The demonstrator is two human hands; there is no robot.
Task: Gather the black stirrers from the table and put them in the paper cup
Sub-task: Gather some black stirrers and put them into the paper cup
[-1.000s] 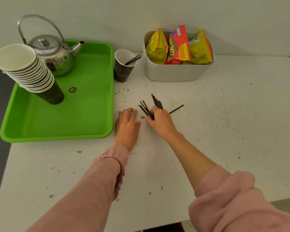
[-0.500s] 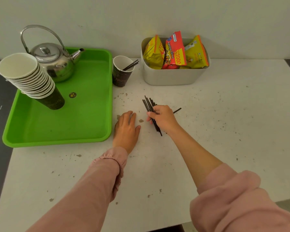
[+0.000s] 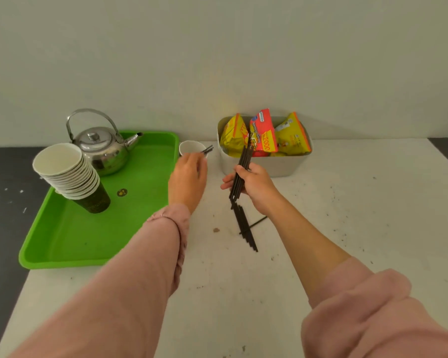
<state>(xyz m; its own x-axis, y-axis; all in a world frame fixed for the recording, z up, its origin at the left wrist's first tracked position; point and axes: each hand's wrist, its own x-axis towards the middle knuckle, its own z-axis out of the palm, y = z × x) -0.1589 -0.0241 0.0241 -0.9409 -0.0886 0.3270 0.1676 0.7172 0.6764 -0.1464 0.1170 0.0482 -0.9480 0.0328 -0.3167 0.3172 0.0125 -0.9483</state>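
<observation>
My right hand [image 3: 255, 186] grips a bundle of black stirrers [image 3: 242, 167], lifted off the white table [image 3: 347, 215] and tilted nearly upright. Several more black stirrers [image 3: 245, 228] lie on the table just below it, with a single one [image 3: 259, 221] sticking out to the right. The dark paper cup [image 3: 190, 148] stands beside the green tray, with a few stirrers [image 3: 207, 150] leaning out of it. My left hand [image 3: 188, 178] is at the cup's near side, thumb and fingers curved around it and hiding its body.
A green tray [image 3: 70, 241] on the left carries a steel kettle [image 3: 101, 148] and a leaning stack of paper cups [image 3: 67, 171]. A grey bin [image 3: 282, 165] with snack packets [image 3: 263, 134] stands behind my right hand. A wall is close behind.
My right hand has lifted the stirrer bundle off the table and tilted it upright. My left hand left the table and moved up to the paper cup. The view has tilted up.
</observation>
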